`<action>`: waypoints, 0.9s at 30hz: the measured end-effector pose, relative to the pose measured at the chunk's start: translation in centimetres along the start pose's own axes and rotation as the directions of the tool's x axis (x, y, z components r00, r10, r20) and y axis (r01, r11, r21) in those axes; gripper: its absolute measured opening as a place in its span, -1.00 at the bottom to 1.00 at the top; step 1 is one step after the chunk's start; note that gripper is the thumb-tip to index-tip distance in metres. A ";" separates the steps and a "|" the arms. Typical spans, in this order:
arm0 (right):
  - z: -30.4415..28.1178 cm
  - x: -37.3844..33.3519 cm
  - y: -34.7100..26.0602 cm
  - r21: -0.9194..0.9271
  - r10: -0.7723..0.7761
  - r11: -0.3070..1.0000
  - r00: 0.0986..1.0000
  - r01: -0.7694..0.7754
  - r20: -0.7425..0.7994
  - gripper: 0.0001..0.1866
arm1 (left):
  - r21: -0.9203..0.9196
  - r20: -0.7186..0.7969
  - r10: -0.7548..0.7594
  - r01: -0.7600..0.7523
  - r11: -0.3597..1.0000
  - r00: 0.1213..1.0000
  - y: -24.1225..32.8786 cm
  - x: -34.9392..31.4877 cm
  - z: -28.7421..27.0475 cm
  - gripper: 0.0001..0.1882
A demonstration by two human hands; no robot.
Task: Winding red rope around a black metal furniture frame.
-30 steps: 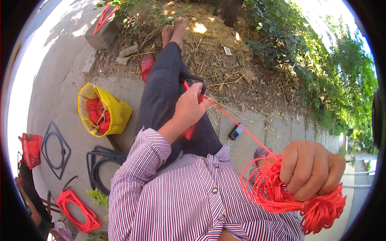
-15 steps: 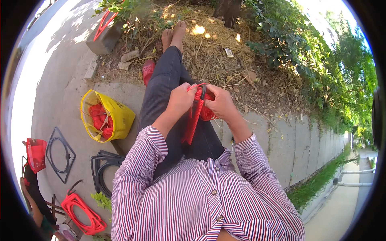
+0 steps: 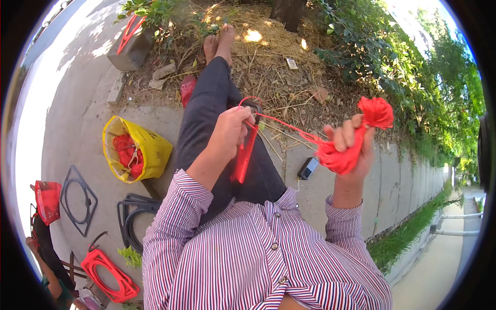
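Right fingers (image 3: 347, 134), earlier beside left fingers (image 3: 239, 115), now out to right with red cord bundle (image 3: 338, 160).

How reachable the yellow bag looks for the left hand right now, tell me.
Probably yes: the yellow bag sits open left of the legs, seemingly unblocked, though the left hand grips red cord.

smooth, glossy red cord bundle (image 3: 338, 159)

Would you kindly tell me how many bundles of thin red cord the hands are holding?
1: the bundle of thin red cord in the right hand, its strand running toward the left hand. More red cord lies unheld in the open-topped yellow bag, partly hidden.
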State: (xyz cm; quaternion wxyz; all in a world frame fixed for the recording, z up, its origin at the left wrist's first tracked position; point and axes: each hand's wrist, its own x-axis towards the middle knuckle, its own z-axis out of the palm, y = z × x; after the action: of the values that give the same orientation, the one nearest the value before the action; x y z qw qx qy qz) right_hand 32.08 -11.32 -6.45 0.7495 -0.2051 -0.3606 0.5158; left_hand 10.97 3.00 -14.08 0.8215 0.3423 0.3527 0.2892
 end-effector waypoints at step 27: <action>-3.4 -2.9 9.7 -0.260 0.316 0.845 0.829 -0.467 -0.462 -0.79 | 0.250 -0.047 0.028 -0.015 0.968 0.999 -2.3 -3.6 -1.5 -0.86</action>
State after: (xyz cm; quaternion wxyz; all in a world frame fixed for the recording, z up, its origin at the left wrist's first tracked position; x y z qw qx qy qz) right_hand 27.96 -10.04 -16.28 0.6319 -0.5118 -0.2367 0.5318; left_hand 8.24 -0.40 -15.24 0.7597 0.4392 0.4029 0.2600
